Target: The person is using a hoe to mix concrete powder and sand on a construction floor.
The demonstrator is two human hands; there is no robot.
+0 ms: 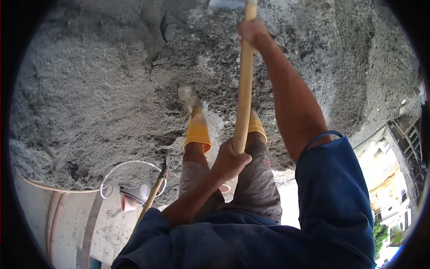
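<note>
A pale wooden tool handle (246, 84) runs up the middle of the head view. My left hand (230, 159) is closed around its lower end, near my thighs. Farther up, my right hand (253, 32) grips the same handle with that arm stretched out. At the top edge, part of a light-coloured metal tool head (226, 4) shows beside the handle; most of it is cut off, so its kind cannot be told. Beneath the tool spreads a rough grey heap of wet-looking mortar or concrete mix (114, 84). My yellow rubber boots (197, 129) stand in it, smeared with grey.
A second wooden-handled tool (153, 196) leans at my lower left. Near it are a white hoop (129, 162) and a container (136, 193). A hose (63, 191) curves along the heap's left edge by a pale wall (72, 222). Metal grating (411, 138) lies at far right.
</note>
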